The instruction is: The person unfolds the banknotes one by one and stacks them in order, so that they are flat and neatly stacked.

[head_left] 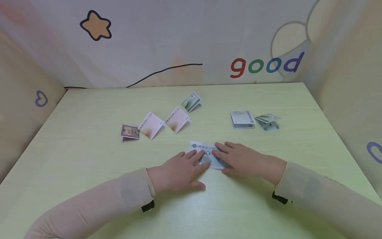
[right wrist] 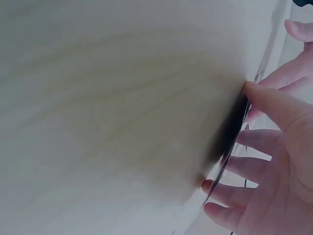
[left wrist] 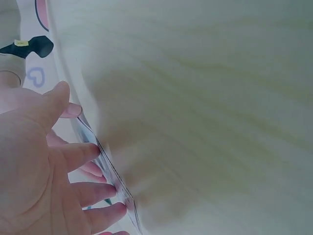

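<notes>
banknote (head_left: 209, 153) | pale, blue-green print | lying on light-green table (head_left: 209, 212)

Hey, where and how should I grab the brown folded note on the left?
I'd pinch the left edge of the brown folded note, coming from the left with the left hand, the nearer one. Its right edge meets or nearly meets a pale folded note, while the left side is free. The upper layer seems raised off the lower, so catch both.
</notes>
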`<state>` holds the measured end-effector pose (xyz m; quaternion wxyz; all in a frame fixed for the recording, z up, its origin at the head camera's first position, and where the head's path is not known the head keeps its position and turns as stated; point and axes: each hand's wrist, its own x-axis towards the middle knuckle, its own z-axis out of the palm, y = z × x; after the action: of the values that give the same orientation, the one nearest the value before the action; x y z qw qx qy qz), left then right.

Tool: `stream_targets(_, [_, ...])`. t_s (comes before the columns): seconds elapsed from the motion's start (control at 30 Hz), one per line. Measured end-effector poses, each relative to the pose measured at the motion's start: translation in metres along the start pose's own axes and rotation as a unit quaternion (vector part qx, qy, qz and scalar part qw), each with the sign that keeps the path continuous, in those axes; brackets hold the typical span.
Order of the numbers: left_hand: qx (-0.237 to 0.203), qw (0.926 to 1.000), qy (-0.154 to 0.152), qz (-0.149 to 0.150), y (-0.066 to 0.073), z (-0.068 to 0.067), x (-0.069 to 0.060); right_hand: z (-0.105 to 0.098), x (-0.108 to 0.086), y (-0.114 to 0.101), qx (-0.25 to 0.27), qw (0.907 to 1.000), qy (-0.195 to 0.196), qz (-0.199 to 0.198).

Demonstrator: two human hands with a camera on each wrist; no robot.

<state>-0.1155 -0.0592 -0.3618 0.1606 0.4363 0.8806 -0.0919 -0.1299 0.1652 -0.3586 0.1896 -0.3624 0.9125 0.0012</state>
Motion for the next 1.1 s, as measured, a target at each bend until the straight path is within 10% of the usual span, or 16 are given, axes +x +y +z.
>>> stream_targets(0.63, [-0.01, 0.9998, 0.011, -0.015, 0.008, 0.0, 0.0, -0.004, 0.001, 0.017, 0.064, 0.9976, 0.018, -0.018])
stream_targets(1.1, [-0.023, 0.9997, 0.008, -0.005, 0.009, -0.002, -0.003, -0.013, -0.013, 0.049, 0.16, 0.971, 0.126, 0.125])
